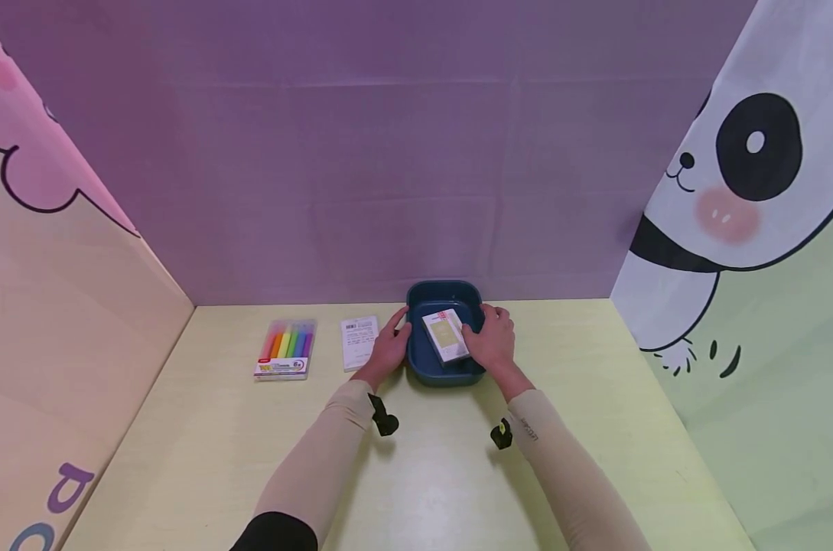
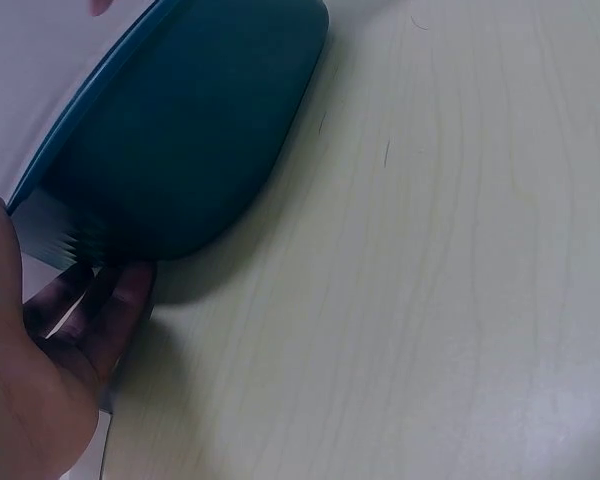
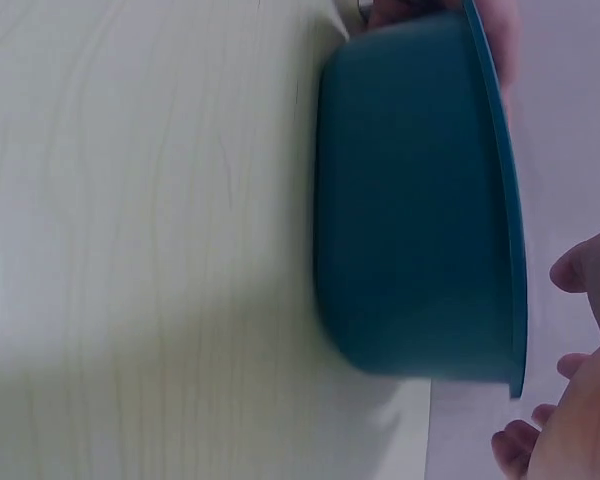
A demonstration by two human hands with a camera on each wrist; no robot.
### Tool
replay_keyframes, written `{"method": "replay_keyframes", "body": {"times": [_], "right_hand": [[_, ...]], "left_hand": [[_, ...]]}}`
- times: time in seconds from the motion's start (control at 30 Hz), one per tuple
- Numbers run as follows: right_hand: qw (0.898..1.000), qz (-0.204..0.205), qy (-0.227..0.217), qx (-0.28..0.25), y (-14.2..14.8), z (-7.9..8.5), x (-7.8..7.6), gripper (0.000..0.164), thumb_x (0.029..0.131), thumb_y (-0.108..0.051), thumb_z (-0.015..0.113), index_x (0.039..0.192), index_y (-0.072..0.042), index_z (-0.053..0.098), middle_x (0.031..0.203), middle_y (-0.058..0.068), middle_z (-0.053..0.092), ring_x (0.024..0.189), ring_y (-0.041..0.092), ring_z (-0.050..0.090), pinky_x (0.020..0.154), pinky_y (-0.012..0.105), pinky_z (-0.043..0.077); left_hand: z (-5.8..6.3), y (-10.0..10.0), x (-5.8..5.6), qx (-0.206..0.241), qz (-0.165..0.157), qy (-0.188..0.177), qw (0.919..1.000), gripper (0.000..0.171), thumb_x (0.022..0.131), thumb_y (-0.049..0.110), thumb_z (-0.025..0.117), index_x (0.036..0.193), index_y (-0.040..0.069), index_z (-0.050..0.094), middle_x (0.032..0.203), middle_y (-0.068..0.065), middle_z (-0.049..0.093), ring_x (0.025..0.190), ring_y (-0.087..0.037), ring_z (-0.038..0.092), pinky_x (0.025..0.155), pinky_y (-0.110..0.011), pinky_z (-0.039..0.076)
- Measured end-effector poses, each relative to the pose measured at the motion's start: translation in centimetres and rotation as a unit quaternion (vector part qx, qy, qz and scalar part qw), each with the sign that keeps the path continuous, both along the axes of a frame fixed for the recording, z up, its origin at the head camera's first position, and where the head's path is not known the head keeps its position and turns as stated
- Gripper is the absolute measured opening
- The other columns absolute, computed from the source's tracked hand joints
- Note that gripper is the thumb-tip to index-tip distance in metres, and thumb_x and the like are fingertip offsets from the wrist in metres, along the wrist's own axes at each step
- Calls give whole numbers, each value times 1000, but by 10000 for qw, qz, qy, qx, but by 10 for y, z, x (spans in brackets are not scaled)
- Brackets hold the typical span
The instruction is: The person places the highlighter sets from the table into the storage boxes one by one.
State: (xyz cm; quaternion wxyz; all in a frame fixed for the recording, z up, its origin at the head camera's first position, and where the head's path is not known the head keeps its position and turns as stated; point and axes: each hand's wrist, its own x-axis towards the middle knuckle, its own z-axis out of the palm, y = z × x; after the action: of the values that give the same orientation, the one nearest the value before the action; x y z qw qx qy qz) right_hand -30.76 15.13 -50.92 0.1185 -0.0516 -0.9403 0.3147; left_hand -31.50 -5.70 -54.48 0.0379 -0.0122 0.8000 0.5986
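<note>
A dark teal plastic basin (image 1: 430,378) stands near the table's back edge. Inside it lies a small white box (image 1: 446,337) with a tan panel and red mark, set at a slant. My left hand (image 1: 387,353) holds the basin's left side; the left wrist view shows the thumb at the rim and fingers against the lower wall (image 2: 110,300). On the other side, my right hand (image 1: 492,338) is over the right rim, thumb close to the box. In the right wrist view its loosely bent fingers (image 3: 570,365) are apart from the basin.
Left of the basin, a white printed card or packet (image 1: 358,341) lies flat beside my left hand. Farther left is a clear case of coloured markers (image 1: 285,350). A purple backdrop (image 1: 354,191) rises behind the pale wooden table (image 1: 203,428), with printed panels at both sides.
</note>
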Motion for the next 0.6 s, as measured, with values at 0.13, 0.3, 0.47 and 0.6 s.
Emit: {"method": "replay_keyframes", "body": {"times": [0.13,0.3,0.47,0.6], "right_hand": [[9998,3,-115,-144,10,-3,-3,56,91,-28,63,138,-3,47,138,26,39,121,42,42,99,53,38],[9990,41,-51,-449,21,-4,-1,52,90,-23,61,136,-2,49,136,27,41,121,44,43,101,53,37],[9975,156,190,-655,31,-9,-3,48,90,-20,61,134,-1,52,131,28,46,117,44,48,100,52,38],[9965,191,190,-788,37,-13,-5,47,92,-22,59,134,-2,53,128,26,50,114,41,49,99,51,39]], "left_hand": [[1,0,0,-11,25,30,10000,46,104,32,44,150,31,37,116,-16,60,86,-25,57,69,-33,44],[2,1,1,35,-11,-32,10000,47,105,32,43,151,30,36,116,-17,58,85,-27,56,70,-33,44],[2,1,1,45,-31,-30,10000,47,105,33,43,151,30,36,117,-16,57,87,-27,56,72,-34,44],[2,0,0,58,-27,-36,10000,47,105,34,43,151,32,36,114,-16,57,76,-25,55,63,-32,44]]}}
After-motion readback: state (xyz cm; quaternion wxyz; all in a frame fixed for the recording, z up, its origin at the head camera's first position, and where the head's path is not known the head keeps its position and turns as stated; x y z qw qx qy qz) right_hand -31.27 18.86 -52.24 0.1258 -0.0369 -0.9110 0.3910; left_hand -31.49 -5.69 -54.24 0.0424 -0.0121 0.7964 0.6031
